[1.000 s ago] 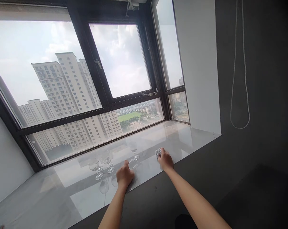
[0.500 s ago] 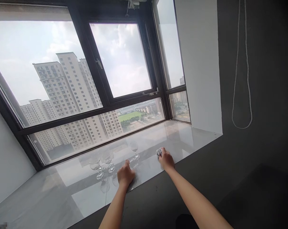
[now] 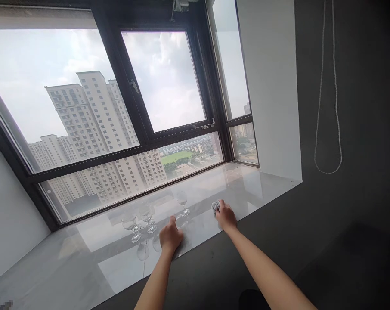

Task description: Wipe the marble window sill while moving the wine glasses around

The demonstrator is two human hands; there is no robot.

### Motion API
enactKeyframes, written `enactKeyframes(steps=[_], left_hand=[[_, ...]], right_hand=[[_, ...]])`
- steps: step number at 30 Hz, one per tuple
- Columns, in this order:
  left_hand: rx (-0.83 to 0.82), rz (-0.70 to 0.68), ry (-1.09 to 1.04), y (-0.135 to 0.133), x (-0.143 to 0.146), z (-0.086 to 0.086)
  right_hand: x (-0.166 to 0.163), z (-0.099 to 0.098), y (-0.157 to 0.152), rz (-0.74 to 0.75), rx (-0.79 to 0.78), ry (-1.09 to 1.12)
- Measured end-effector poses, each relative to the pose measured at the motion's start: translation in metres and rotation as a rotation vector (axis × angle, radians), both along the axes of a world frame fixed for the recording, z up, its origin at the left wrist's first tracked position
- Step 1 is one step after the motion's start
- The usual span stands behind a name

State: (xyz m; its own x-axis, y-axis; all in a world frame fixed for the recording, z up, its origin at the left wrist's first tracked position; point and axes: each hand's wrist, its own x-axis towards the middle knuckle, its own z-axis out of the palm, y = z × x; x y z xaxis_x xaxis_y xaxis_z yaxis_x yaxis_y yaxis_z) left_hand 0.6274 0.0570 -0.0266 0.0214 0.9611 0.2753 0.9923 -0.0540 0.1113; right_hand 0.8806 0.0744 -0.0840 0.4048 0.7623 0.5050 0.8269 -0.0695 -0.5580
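Note:
My right hand [image 3: 226, 217] is closed around a crumpled grey cloth [image 3: 216, 207], just above or on the glossy windowsill [image 3: 208, 230]. My left hand [image 3: 171, 235] is closed near the sill's front edge, thumb up. Whatever its fingers hold, if anything, is hidden; a faint clear curve shows just beyond them. Past my left hand a stemmed glass [image 3: 185, 211] stands upright on the sill. To the left of that hand, several more clear stemmed glasses [image 3: 136, 236] stand close together, their reflections showing in the sill.
A dark-framed window [image 3: 140, 148] rises behind the sill, with a handle [image 3: 134, 85] on its sash. A white wall [image 3: 269, 86] closes the right side. On the dark wall hangs a looped bead cord [image 3: 336, 107]. The sill's front edge [image 3: 266, 202] runs diagonally below my hands.

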Motion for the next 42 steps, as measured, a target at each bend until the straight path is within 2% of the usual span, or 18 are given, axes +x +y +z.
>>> enactKeyframes(steps=[9,34,42], left_hand=[[0.041,-0.011,0.01,0.0054,-0.0024,-0.006],[0.012,0.0,-0.01,0.0,-0.0003,-0.0003],[0.027,-0.016,0.007,0.0047,-0.0027,-0.0056]], right_hand=[[0.0003,-0.0001,0.0006,0.0,0.004,0.0],[-0.0004,0.0013,-0.0011,0.002,0.001,-0.013],[0.0006,-0.0017,0.0012,-0.005,0.01,-0.022]])
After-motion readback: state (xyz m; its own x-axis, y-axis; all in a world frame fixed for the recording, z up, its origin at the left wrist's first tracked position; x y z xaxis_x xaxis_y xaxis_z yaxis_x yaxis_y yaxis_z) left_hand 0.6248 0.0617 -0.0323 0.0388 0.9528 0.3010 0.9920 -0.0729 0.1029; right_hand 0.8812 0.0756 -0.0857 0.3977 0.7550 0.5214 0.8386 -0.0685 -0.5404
